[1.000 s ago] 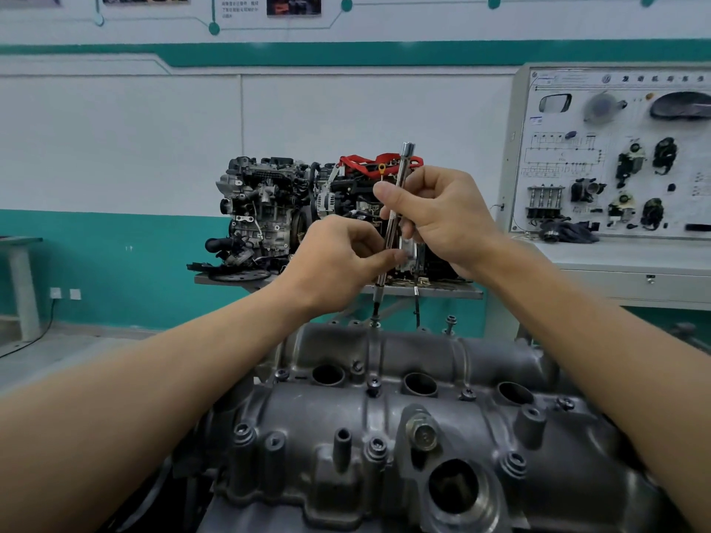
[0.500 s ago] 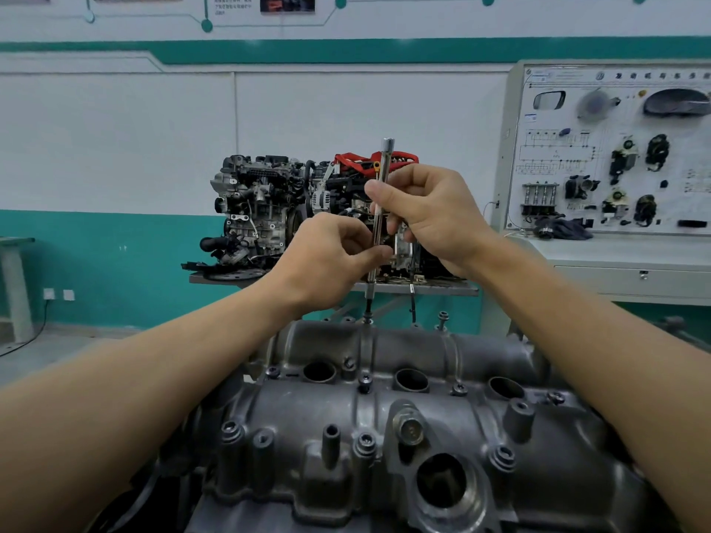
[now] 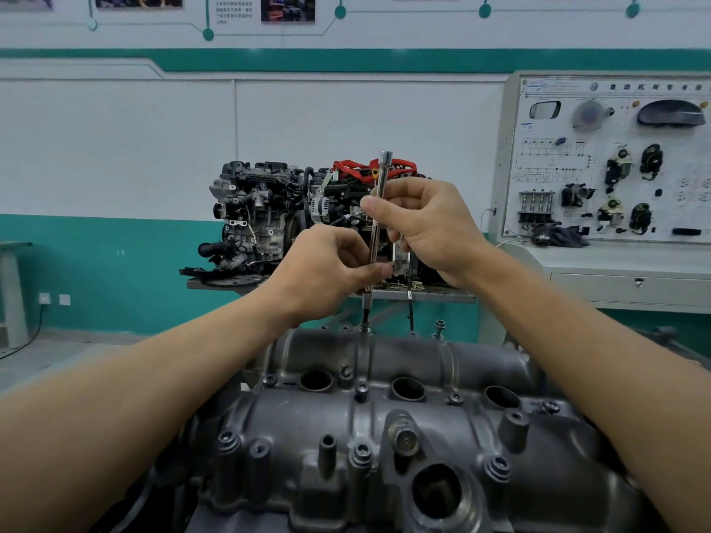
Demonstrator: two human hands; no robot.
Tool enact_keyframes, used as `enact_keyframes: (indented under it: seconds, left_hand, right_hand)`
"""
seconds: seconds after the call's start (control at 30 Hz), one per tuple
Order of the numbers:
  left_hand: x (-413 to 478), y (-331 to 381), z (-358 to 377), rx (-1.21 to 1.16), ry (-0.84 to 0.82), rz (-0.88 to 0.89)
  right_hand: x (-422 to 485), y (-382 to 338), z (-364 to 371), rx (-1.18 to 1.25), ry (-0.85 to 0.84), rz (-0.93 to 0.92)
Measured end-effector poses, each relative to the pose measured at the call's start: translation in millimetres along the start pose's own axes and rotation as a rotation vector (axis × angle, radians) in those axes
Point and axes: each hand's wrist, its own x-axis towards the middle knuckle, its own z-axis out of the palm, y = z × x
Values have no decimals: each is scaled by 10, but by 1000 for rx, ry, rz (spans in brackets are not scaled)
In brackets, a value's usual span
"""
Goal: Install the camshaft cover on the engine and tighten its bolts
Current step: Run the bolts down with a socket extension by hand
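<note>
The grey camshaft cover (image 3: 404, 425) lies on the engine in front of me, with several bolts (image 3: 361, 452) seated along its edges. A long chrome extension bar (image 3: 379, 209) stands nearly upright, its lower tip on a bolt at the cover's far edge (image 3: 365, 327). My left hand (image 3: 327, 275) pinches the bar low down between thumb and fingers. My right hand (image 3: 431, 225) pinches it higher up. One bolt (image 3: 439, 327) stands raised at the far edge, to the right of the bar.
A display engine with red parts (image 3: 307, 213) sits on a stand (image 3: 423, 296) behind the cover. A white training panel with mounted car components (image 3: 615, 159) stands at the right on a cabinet. A table leg (image 3: 11, 294) is at far left.
The bar has straightened from leaning right to nearly upright. Both hands keep their pinch and have shifted their fingers slightly along the bar.
</note>
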Motion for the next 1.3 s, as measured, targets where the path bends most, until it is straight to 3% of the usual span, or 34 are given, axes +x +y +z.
enact_keyframes:
  seconds: [0.37, 0.53, 0.63, 0.8, 1.13, 1.3]
  left_hand:
    - [29, -69, 29, -28, -187, -49]
    - [-7, -55, 17, 0, -100, -6]
    - [-1, -41, 4, 6, -65, 5]
    - [9, -51, 1, 32, -145, -14]
    - [-4, -47, 9, 9, -54, 3]
    - [-4, -48, 19, 67, -70, 18]
  right_hand:
    - [-7, 33, 10, -133, -170, 34]
    - [14, 59, -7, -168, -20, -28]
    - [-6, 60, -2, -199, -59, -22]
    - [-15, 36, 6, -155, -180, 46]
    - [-2, 59, 6, -186, -38, -59]
    - [-19, 30, 10, -151, -64, -5]
